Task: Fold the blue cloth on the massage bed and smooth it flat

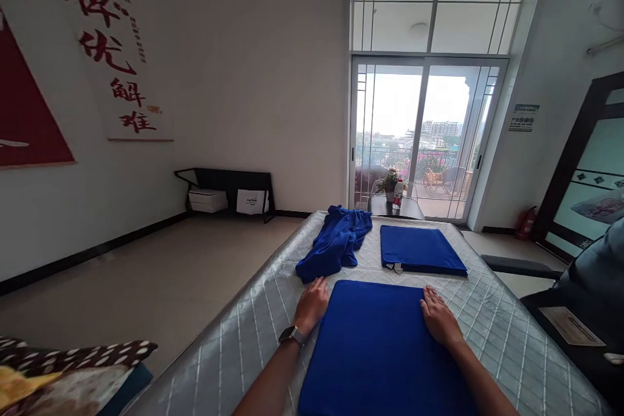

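Observation:
A flat blue cloth [380,351], folded to a smooth rectangle, lies in front of me on a silver quilted mattress [234,338]. Along its left edge rests my left hand [312,307], fingers stretched forward, with a watch on the wrist. My right hand [439,315] lies flat over the right edge near the far corner, fingers extended. Beyond it sits a second neatly folded blue cloth [422,249] with white tags at its near edge. To the left of that is a crumpled blue garment [336,240], just past my left fingertips.
A small dark table [407,209] with a plant and bottle [398,195] stands past the mattress's far end. Patterned fabric [73,377] is piled at lower left. At right is a dark seat [546,312] with a card on it. A low black bench [234,181] stands by the wall.

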`<state>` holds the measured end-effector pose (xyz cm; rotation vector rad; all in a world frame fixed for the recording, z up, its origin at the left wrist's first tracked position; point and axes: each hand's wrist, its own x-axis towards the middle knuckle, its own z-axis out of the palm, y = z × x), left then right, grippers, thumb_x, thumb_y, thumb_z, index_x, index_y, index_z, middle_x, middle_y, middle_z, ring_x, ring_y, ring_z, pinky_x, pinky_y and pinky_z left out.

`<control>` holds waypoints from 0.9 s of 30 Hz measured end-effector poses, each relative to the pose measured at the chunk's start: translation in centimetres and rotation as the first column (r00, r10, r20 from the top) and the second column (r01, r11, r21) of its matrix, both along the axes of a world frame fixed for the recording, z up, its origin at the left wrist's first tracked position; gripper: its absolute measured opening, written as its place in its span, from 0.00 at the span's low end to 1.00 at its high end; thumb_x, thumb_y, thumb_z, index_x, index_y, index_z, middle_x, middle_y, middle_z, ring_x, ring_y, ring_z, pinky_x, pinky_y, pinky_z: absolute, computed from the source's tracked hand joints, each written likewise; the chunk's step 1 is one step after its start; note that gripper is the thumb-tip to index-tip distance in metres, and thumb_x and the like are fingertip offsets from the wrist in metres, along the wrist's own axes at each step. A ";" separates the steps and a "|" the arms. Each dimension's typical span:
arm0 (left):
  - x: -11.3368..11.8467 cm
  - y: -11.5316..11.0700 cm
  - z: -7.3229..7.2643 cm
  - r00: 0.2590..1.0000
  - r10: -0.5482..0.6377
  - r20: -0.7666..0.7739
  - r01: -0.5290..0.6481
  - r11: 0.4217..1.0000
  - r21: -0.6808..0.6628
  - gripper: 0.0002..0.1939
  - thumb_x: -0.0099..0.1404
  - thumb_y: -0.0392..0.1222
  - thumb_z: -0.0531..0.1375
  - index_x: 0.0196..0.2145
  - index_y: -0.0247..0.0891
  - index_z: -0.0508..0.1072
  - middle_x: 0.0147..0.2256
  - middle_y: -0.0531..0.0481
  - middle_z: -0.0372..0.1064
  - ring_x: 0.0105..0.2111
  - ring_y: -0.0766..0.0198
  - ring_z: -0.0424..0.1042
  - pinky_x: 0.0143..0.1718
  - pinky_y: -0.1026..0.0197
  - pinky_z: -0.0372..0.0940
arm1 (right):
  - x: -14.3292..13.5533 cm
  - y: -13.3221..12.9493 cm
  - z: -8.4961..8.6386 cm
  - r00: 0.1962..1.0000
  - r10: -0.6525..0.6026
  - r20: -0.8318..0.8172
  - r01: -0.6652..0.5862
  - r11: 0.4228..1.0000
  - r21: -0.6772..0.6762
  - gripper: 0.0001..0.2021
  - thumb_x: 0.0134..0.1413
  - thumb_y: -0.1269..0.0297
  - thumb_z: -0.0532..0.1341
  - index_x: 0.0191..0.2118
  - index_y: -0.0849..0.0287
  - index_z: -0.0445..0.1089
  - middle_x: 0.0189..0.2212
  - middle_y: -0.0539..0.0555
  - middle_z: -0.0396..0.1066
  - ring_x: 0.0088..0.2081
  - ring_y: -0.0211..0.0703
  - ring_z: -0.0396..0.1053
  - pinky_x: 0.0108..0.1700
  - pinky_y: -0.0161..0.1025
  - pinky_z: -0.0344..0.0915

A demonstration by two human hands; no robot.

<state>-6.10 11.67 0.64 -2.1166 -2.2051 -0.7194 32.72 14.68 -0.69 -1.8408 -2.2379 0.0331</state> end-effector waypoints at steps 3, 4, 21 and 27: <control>-0.6 -0.3 0.5 0.999 0.027 0.020 -0.027 1.000 0.007 0.24 0.71 0.38 0.45 0.58 0.32 0.69 0.61 0.41 0.65 0.63 0.55 0.61 0.65 0.54 0.53 | 0.0 0.3 -0.3 1.000 -0.002 -0.015 0.002 1.000 0.010 0.32 0.66 0.58 0.38 0.69 0.73 0.48 0.70 0.62 0.46 0.70 0.45 0.41 0.69 0.45 0.41; -0.5 -0.5 0.7 0.999 0.028 0.023 -0.028 1.000 0.008 0.24 0.71 0.38 0.44 0.58 0.32 0.69 0.61 0.41 0.65 0.63 0.56 0.61 0.65 0.55 0.53 | 0.0 0.4 -0.3 1.000 -0.005 -0.021 0.005 1.000 0.008 0.32 0.66 0.58 0.38 0.69 0.73 0.48 0.70 0.62 0.45 0.70 0.46 0.41 0.69 0.46 0.41; 2.3 -2.4 2.6 0.994 -0.085 -0.066 0.079 0.993 -0.085 0.23 0.73 0.43 0.45 0.61 0.41 0.67 0.63 0.50 0.62 0.64 0.62 0.58 0.65 0.60 0.49 | -0.3 -0.5 0.5 0.996 -0.086 -0.017 0.085 0.995 -0.043 0.32 0.66 0.58 0.40 0.69 0.73 0.46 0.70 0.62 0.42 0.71 0.45 0.38 0.69 0.44 0.38; 2.6 -2.5 2.9 0.989 -0.103 -0.102 0.092 0.989 -0.115 0.24 0.72 0.40 0.45 0.62 0.41 0.66 0.64 0.50 0.60 0.65 0.65 0.56 0.65 0.61 0.47 | -0.3 -0.8 0.7 0.995 -0.098 -0.003 0.098 0.995 -0.030 0.32 0.66 0.58 0.39 0.69 0.73 0.47 0.70 0.63 0.43 0.70 0.47 0.39 0.69 0.46 0.39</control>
